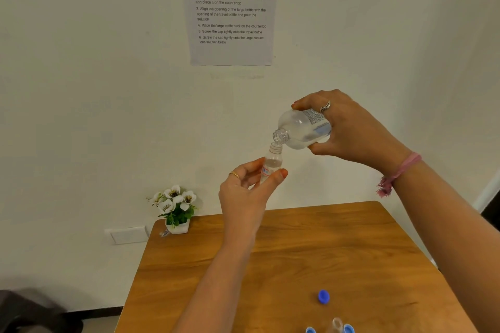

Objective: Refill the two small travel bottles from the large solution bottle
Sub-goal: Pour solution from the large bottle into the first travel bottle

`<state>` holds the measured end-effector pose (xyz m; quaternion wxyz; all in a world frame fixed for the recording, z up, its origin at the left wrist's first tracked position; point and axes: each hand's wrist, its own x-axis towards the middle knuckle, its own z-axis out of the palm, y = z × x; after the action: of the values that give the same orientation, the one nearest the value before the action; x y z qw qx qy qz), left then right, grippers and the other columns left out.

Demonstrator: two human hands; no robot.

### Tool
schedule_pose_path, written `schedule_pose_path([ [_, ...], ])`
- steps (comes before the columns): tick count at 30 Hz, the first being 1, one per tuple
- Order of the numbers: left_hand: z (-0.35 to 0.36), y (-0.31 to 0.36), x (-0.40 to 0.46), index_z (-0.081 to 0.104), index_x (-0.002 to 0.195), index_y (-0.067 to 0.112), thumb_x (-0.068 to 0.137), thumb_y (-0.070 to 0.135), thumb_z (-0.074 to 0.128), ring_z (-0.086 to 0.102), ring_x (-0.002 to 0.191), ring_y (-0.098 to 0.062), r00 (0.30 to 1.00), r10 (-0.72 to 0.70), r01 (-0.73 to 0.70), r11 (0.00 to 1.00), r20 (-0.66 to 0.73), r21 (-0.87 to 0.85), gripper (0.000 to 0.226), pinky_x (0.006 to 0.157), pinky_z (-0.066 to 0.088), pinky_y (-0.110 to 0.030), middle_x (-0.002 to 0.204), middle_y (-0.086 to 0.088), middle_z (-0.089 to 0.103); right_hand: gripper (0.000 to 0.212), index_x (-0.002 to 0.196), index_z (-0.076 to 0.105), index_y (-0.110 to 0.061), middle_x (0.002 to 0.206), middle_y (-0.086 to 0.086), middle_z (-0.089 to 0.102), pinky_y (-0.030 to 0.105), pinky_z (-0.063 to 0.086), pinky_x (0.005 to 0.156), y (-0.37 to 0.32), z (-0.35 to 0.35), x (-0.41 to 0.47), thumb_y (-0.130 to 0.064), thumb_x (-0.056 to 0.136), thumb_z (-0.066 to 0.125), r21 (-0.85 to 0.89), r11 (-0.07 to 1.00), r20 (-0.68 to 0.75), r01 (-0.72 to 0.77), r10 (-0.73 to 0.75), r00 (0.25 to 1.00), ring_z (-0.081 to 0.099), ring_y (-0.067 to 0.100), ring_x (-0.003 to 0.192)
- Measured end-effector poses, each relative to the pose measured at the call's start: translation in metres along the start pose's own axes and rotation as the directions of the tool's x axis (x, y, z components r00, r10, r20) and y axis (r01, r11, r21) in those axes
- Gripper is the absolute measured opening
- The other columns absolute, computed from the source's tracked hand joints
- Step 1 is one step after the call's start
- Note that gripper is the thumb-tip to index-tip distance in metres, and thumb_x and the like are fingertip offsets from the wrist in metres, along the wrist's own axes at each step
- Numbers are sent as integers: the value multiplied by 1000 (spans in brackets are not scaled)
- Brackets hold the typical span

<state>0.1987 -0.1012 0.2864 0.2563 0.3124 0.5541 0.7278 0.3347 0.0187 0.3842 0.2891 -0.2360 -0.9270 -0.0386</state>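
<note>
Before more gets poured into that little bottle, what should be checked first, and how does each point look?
1. Large bottle uncapped: ok.
2. Travel bottle uncapped: ok.
3. Large bottle's mouth over travel bottle's opening: ok.
4. Left hand grips travel bottle upright: ok.
5. Right hand holds large bottle firmly: ok.
6. Travel bottle's fill level: cannot tell.

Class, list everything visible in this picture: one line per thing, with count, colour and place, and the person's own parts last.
large solution bottle: 1, clear, tilted over the travel bottle
travel bottle: 1, clear, held upright
second small bottle: 1, clear, table's near edge
caps: 3, blue, on table
table: 1, wooden
flower pot: 1, white, far-left corner
instruction sheet: 1, on wall
left hand: holds travel bottle
right hand: holds large bottle
</note>
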Motion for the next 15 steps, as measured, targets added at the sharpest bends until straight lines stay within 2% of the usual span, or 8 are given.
schedule_pose_path([
  [15, 1, 2, -2, 68, 98, 26, 67, 22, 86, 70, 89, -4, 1000, 9, -9, 1000, 3, 2, 37, 74, 56, -17, 96, 7, 74, 64, 124, 54, -18, 121, 4, 60, 30, 38, 91, -1, -2, 0, -16, 66, 81, -4, 1000, -2, 1, -1, 1000, 51, 23, 110],
])
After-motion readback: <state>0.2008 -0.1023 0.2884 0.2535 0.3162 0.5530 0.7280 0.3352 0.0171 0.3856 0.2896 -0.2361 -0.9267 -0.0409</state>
